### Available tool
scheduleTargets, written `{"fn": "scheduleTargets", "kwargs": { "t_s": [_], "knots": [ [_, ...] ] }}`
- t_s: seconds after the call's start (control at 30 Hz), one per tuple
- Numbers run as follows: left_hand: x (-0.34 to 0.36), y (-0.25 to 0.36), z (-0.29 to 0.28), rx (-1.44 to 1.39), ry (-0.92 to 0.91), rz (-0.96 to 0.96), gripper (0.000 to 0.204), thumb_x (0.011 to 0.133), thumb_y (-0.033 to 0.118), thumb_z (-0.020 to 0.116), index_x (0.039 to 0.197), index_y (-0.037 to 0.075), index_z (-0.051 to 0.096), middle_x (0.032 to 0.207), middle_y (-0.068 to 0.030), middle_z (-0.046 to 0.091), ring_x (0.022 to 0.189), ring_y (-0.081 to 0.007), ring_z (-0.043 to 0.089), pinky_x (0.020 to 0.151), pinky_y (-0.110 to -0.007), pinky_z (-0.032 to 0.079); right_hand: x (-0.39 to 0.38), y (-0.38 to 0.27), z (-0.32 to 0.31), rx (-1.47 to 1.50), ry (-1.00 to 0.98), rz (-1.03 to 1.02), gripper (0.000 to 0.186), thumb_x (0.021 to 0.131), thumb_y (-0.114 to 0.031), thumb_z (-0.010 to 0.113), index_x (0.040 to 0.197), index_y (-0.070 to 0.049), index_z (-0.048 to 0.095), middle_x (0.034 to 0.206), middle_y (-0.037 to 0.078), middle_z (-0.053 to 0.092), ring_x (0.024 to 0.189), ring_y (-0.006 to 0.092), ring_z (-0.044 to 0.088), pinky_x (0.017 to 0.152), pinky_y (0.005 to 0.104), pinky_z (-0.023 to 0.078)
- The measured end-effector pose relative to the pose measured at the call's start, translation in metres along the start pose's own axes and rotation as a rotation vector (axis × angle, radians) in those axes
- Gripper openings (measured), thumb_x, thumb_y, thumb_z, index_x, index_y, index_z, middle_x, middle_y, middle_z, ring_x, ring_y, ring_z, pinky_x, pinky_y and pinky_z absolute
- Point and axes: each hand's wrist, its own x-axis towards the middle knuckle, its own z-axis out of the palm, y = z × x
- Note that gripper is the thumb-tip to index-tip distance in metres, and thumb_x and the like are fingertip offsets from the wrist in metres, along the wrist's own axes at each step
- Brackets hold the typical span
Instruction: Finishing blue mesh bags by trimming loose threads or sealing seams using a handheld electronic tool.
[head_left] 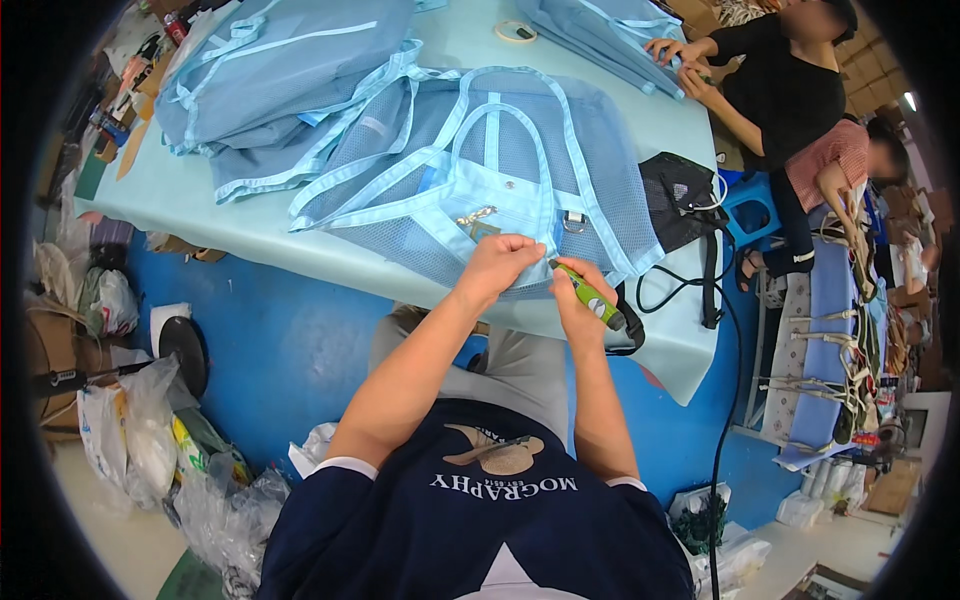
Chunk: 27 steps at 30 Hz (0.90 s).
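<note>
A light blue mesh bag (380, 180) with pale straps, a pocket, a small metal snap and a D-ring lies spread on the table in front of me. My left hand (500, 260) pinches the edge of a strap at the bottom of the pocket. My right hand (580, 300) grips a green handheld tool (595, 300), its tip close to the fabric beside my left fingertips.
The covered table (680, 360) holds more blue bags (270, 70), a tape roll (516, 30) and a black pouch (670, 190) with cords. Two people (760, 100) (830, 180) work at the right, beside a blue stool (750, 210). Plastic bags (135, 430) lie at left.
</note>
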Motion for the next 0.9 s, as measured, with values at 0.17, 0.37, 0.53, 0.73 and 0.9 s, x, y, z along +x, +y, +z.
{"fn": "scheduleTargets", "kwargs": {
  "t_s": [0.17, 0.37, 0.53, 0.73, 0.9],
  "knots": [
    [0.008, -0.016, -0.004, -0.110, 0.036, 0.031, 0.015, 0.079, 0.016, 0.063, 0.082, 0.002, 0.064, 0.070, 0.0031, 0.058, 0.061, -0.0025, 0.048, 0.053, -0.018, 0.036, 0.001, -0.004, 0.005, 0.014, 0.031, -0.014, 0.017, 0.074, -0.001, 0.059, 0.091, 0.002, 0.060, 0.085, 0.008, 0.058, 0.062, 0.0103, 0.057, 0.056, 0.0215, 0.046],
    [0.002, -0.010, 0.009, -0.191, 0.125, 0.051, 0.017, 0.076, 0.016, 0.065, 0.083, 0.000, 0.065, 0.071, 0.0020, 0.058, 0.064, -0.0039, 0.049, 0.056, -0.019, 0.037, 0.001, -0.007, 0.005, 0.015, 0.051, -0.028, 0.018, 0.074, 0.000, 0.058, 0.091, 0.002, 0.060, 0.085, 0.008, 0.057, 0.062, 0.0107, 0.056, 0.057, 0.0216, 0.046],
    [0.001, -0.013, 0.010, -0.170, 0.152, 0.068, 0.018, 0.076, 0.016, 0.066, 0.083, -0.001, 0.065, 0.073, 0.0007, 0.060, 0.064, -0.0041, 0.049, 0.056, -0.019, 0.038, 0.002, -0.008, -0.001, 0.009, 0.038, -0.035, 0.018, 0.074, -0.001, 0.059, 0.091, 0.002, 0.060, 0.083, 0.008, 0.057, 0.062, 0.0104, 0.056, 0.056, 0.0217, 0.046],
    [0.000, -0.014, 0.011, -0.215, 0.148, 0.086, 0.015, 0.076, 0.013, 0.066, 0.083, 0.000, 0.065, 0.073, 0.0006, 0.060, 0.063, -0.0030, 0.049, 0.055, -0.018, 0.038, 0.005, -0.011, 0.003, 0.023, 0.052, -0.036, 0.017, 0.074, -0.003, 0.059, 0.090, 0.002, 0.061, 0.080, 0.008, 0.058, 0.061, 0.0100, 0.056, 0.055, 0.0217, 0.045],
    [0.000, -0.018, 0.012, -0.166, 0.178, 0.148, 0.012, 0.076, 0.010, 0.065, 0.083, 0.000, 0.064, 0.072, 0.0013, 0.060, 0.063, -0.0022, 0.048, 0.054, -0.017, 0.037, 0.004, -0.011, -0.004, -0.016, -0.013, -0.027, 0.016, 0.074, -0.003, 0.060, 0.090, 0.002, 0.061, 0.079, 0.007, 0.059, 0.060, 0.0096, 0.056, 0.055, 0.0213, 0.045]
  ]
}}
